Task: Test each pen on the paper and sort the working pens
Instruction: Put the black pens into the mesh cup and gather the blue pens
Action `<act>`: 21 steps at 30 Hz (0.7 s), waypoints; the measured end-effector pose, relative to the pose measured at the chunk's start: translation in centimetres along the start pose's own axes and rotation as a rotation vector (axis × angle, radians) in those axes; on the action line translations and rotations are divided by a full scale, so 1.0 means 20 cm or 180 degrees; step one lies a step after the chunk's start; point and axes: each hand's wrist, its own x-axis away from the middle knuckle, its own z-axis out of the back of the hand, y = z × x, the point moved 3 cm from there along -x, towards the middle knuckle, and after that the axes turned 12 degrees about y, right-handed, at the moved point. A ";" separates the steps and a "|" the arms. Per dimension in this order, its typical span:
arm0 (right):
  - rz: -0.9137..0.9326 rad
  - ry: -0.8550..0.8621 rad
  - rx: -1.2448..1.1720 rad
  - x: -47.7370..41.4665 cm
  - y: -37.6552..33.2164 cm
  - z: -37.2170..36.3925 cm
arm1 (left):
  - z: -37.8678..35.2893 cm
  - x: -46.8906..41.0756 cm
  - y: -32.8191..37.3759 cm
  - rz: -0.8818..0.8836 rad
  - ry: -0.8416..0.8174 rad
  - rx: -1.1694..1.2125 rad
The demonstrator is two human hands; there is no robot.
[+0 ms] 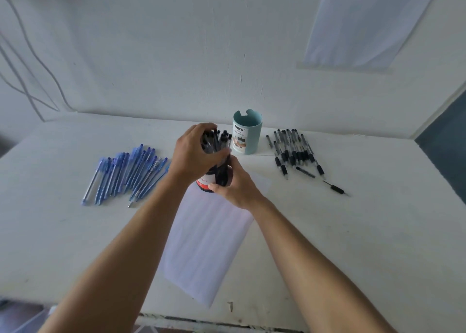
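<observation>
L hand (194, 155) grips pen bunch (222, 140); R hand (237, 185) clasps dark cup (204, 182). Hold cup steady, pull one pen straight up.

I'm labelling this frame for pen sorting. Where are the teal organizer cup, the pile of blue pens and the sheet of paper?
teal organizer cup (254, 136), head view, outer wall right of label.
pile of blue pens (123, 172), head view, barrels mid-pile.
sheet of paper (206, 244), head view, bare middle.
</observation>
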 end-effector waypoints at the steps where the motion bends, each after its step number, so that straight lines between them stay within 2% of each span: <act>1: 0.0006 0.0002 0.0002 0.00 0.00 0.00 | 0.00 0.00 0.01 0.0058 0.0213 -0.0061; 4: -0.0022 0.0007 -0.0022 0.00 0.00 0.01 | 0.00 0.02 0.01 0.0191 0.0539 -0.0245; 7: 0.0011 0.0009 -0.0040 0.00 -0.02 0.02 | 0.00 0.05 0.02 -0.0065 0.0271 -0.0056; 9: -0.0008 -0.0017 -0.0049 -0.01 -0.01 0.02 | 0.01 0.04 0.03 -0.0139 0.0337 -0.0065; 11: -0.0007 -0.0085 -0.0056 -0.02 0.00 0.02 | 0.01 0.03 0.04 -0.0080 0.0504 -0.0192; 15: 0.0088 -0.0247 0.0054 -0.04 -0.01 0.04 | 0.00 0.01 0.04 0.0111 0.0399 -0.0439; 18: 0.0248 -0.0311 0.0155 -0.03 -0.03 0.10 | 0.01 0.02 0.09 -0.0136 0.0541 -0.0369; 21: 0.0225 0.0124 -0.0124 -0.01 -0.09 0.21 | 0.00 0.03 0.19 -0.0633 0.1045 -0.0296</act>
